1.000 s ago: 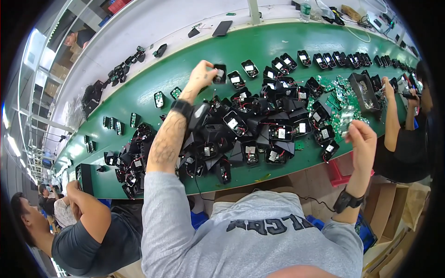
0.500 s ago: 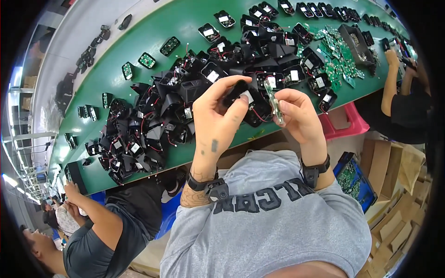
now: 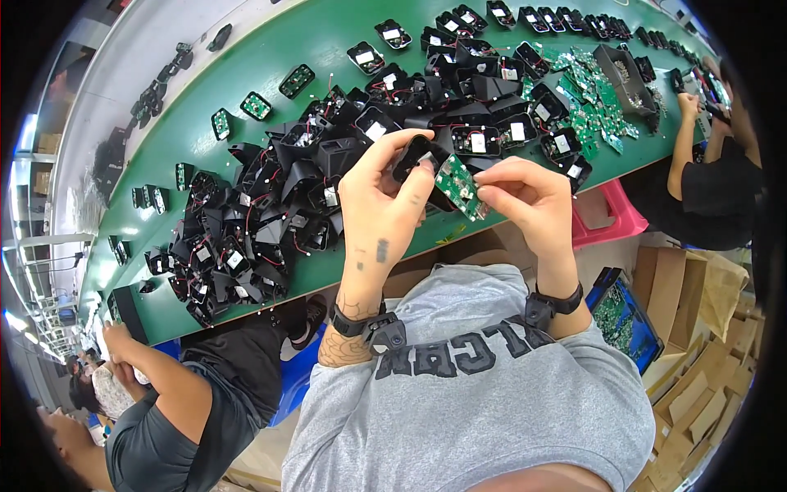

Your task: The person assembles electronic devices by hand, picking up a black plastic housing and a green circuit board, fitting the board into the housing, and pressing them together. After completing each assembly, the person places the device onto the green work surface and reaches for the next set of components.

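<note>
My left hand (image 3: 384, 199) grips a black plastic housing (image 3: 412, 156) in front of my chest. My right hand (image 3: 525, 193) pinches a small green circuit board (image 3: 456, 184) by its edge, held tilted against the housing's open side. Both hands hover just over the near edge of the green table (image 3: 328, 41). A big heap of the same black housings with red wires (image 3: 270, 197) lies on the table beyond my hands. Loose green circuit boards (image 3: 594, 90) are scattered at the right.
A black bin (image 3: 619, 70) stands among the boards at the right. A pink tray (image 3: 611, 217) and cardboard boxes (image 3: 689, 328) sit below the table edge. One person sits at my left (image 3: 172, 410), another works at the far right (image 3: 713, 164).
My left hand came back from the far table with a black housing, my right hand brought in a green board, and the two now meet in front of me. The view tilted downward.
</note>
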`<state>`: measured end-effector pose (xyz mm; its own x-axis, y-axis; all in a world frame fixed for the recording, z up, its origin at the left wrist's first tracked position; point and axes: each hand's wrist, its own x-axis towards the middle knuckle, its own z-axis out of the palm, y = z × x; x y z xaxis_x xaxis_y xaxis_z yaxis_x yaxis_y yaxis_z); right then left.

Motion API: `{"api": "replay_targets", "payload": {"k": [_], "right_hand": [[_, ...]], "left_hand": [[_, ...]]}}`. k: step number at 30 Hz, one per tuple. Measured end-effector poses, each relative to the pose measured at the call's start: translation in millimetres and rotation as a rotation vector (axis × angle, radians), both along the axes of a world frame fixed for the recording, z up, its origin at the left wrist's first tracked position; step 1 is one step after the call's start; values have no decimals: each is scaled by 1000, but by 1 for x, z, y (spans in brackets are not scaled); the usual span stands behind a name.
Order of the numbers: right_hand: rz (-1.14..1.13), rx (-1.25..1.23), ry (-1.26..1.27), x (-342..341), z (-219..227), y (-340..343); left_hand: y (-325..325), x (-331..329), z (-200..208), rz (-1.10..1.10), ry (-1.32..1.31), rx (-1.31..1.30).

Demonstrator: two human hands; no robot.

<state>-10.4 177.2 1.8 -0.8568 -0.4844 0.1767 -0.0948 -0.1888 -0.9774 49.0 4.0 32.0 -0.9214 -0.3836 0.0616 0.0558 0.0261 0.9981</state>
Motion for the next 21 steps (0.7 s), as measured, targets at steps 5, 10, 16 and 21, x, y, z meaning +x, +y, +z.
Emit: {"api": "replay_targets", "payload": {"k": [5,10,16,21], "right_hand": [[-85,135,363,-2,7,3],[7,90,246,-7,4,9],[-82,142,317,-6,5,5],[-75,196,423,-10,6,5]], "left_hand": [[-11,-2,-4,-150,-91,292],[-10,-3,-11,-145,-93,316],[-4,-6,-11,-175,-132,387],[4,-4,-13,-161,-122,259]]}}
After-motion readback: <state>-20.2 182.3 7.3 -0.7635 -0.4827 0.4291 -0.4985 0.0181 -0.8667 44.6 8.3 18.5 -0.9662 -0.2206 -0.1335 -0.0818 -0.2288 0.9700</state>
